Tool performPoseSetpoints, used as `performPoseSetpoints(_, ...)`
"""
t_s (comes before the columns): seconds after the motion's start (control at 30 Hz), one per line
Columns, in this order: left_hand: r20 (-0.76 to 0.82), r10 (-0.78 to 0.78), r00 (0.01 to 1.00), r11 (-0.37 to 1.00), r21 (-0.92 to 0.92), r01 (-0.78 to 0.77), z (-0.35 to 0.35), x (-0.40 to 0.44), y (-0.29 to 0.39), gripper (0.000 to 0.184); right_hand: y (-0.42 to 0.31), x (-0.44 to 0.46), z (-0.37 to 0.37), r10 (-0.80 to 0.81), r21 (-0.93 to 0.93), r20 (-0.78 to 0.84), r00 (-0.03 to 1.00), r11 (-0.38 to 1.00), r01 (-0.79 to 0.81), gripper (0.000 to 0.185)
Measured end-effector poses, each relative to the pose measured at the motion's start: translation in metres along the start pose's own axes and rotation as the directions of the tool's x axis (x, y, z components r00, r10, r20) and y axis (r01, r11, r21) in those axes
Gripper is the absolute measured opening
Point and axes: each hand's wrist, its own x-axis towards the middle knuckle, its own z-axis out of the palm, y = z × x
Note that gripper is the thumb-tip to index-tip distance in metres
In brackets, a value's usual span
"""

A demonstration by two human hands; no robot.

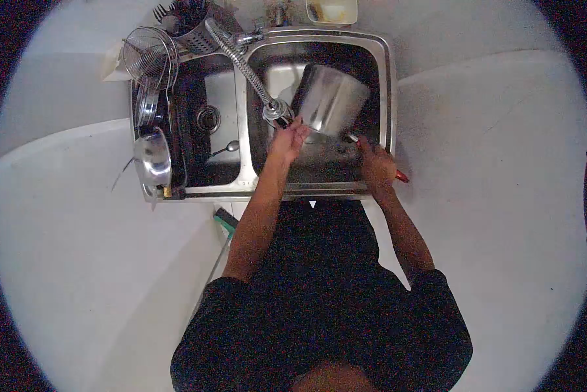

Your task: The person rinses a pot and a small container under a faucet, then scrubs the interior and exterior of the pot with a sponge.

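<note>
Spoon (233, 146)'s lying in the left basin (220, 83). Left hand (288, 140)'s fingers are by the sprayer (278, 112), can't tell how open. Pot (336, 101)'s tilted at the right basin (319, 171), cleanliness unclear; right hand (377, 168)'s fingers are wrapped round its red handle (402, 176).

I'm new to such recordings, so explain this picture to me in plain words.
There is no machine: these are a person's bare hands, in one picture from a camera worn on the head, looking down. The right hand grips the red handle of a tilted metal pot over the right basin of a sink. The left hand is by the tap head; whether it grips it, I cannot tell. A spoon lies in the left basin. Wire strainers and a metal bowl sit along the left edge.
</note>
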Motion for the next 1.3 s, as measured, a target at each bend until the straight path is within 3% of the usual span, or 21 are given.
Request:
performPoseSetpoints(0.1,-0.016,0.067,0.998,0.997,0.034,-0.066,0.015,-0.021,-0.006,0.016,0.005,0.0,0.008,0.014,0.043,-0.166,0.986,0.999,-0.007,0.041)
performPoseSetpoints(0.2,0.027,0.101,0.995,0.993,0.062,-0.102,0.018,-0.029,-0.009,0.011,-0.001,0.004,-0.01,0.082,0.041,-0.13,0.988,0.996,-0.078,0.036)
performPoseSetpoints(0.4,0.021,0.119,0.993,0.993,0.002,-0.119,0.024,-0.046,-0.006,0.008,0.008,0.0,0.023,0.048,-0.049,-0.193,0.98,0.997,-0.059,0.04)
performPoseSetpoints(0.5,0.011,0.106,0.994,0.994,0.036,-0.107,0.015,-0.047,0.002,0.01,0.004,0.003,0.013,0.091,0.033,0.099,0.991,0.995,-0.095,0.042)
performPoseSetpoints(0.73,0.012,0.176,0.984,0.968,0.179,-0.176,0.051,-0.07,0.007,0.006,-0.017,-0.013,-0.015,0.049,0.182,0.203,0.978,0.979,-0.087,0.046)
performPoseSetpoints(0.83,0.031,0.121,0.992,0.966,0.226,-0.125,0.051,-0.08,0.012,0.013,-0.016,-0.018,-0.01,0.038,0.326,0.195,0.98,0.94,-0.101,0.042)
performPoseSetpoints(0.93,0.201,-0.086,0.976,0.964,0.265,0.031,0.033,-0.091,0.018,0.021,-0.006,-0.015,-0.016,-0.015,0.536,0.175,0.984,0.84,-0.082,0.039)
performPoseSetpoints(1.03,0.103,-0.331,0.938,0.758,0.62,0.199,0.039,-0.106,0.016,0.031,-0.001,-0.004,-0.015,-0.023,0.653,0.197,0.98,0.748,-0.113,0.038)
performPoseSetpoints(1.07,0.059,-0.385,0.921,0.496,0.855,0.152,0.053,-0.111,0.02,0.043,-0.007,-0.002,-0.022,-0.012,0.687,0.163,0.987,0.719,-0.105,0.038)
performPoseSetpoints(1.1,0.04,-0.382,0.923,0.522,0.834,0.179,0.051,-0.107,0.012,0.045,-0.013,-0.001,-0.025,-0.002,0.72,0.133,0.991,0.687,-0.095,0.039)
performPoseSetpoints(1.17,0.0,-0.376,0.926,0.569,0.789,0.231,0.043,-0.096,-0.007,0.05,-0.019,0.001,-0.01,0.054,0.762,0.218,0.974,0.614,-0.204,0.038)
performPoseSetpoints(1.23,-0.055,-0.294,0.954,0.616,0.753,0.233,0.072,-0.098,-0.014,0.049,-0.026,0.002,0.014,0.089,0.762,0.206,0.975,0.61,-0.217,0.036)
performPoseSetpoints(1.3,-0.065,-0.241,0.968,0.717,0.66,0.223,0.085,-0.091,-0.03,0.049,-0.035,0.001,0.036,0.109,0.715,0.094,0.99,0.685,-0.143,0.032)
